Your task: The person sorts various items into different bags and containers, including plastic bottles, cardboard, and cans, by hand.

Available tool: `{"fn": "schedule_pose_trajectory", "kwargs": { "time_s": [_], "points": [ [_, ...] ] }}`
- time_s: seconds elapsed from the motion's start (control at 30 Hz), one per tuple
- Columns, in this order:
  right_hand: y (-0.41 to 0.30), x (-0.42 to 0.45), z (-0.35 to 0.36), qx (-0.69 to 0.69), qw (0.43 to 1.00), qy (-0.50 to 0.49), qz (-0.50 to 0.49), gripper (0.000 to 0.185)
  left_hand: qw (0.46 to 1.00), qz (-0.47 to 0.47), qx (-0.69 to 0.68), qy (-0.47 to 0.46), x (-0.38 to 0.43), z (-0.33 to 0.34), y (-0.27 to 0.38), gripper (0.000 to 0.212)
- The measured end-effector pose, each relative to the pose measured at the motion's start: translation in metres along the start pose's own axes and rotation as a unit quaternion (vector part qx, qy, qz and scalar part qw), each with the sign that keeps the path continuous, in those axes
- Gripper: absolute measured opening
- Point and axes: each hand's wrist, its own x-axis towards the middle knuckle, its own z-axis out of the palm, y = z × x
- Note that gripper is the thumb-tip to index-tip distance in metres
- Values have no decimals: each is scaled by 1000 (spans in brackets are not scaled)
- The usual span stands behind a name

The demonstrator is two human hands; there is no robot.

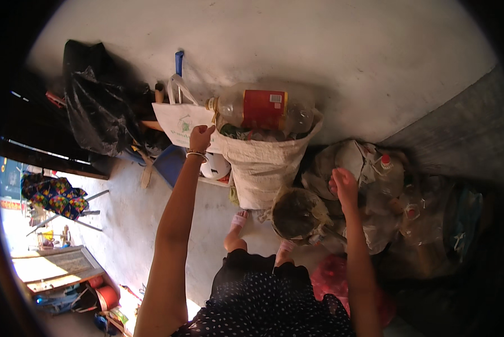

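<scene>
My left hand (201, 138), with bracelets at its wrist, has its fingers curled in beside the left rim of a large white woven sack (264, 168). I cannot tell whether it touches the sack. Across the sack's mouth lies a big clear plastic bottle (228, 105) with a red label, above other bottles inside. My right hand (343, 185) is closed in the air to the right of the sack, with nothing visible in it. Behind my left hand stands a white tote bag (180, 120) bearing print. A bucket lined with a plastic bag (300, 212) stands before my feet.
Bags of plastic bottles (416, 210) pile up along the right wall. A red plastic bag (330, 280) lies by my right leg. Black plastic sheeting (96, 97) covers things at left. Farther left are a cloth-draped stand (56, 196) and a wooden table (58, 269).
</scene>
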Motion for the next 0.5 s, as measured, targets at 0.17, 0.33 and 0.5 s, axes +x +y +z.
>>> {"fn": "schedule_pose_trajectory", "kwargs": {
  "time_s": [0.17,0.33,0.5],
  "points": [
    [-66,62,62,-85,989,88,-88,53,996,62,-56,35,62,19,-21,55],
    [-80,111,113,-296,932,171,-122,57,976,38,-118,-180,116,8,-23,55],
    [-119,90,175,-398,843,127,-338,46,916,-125,-231,-304,112,-3,-4,51]
  ]
}}
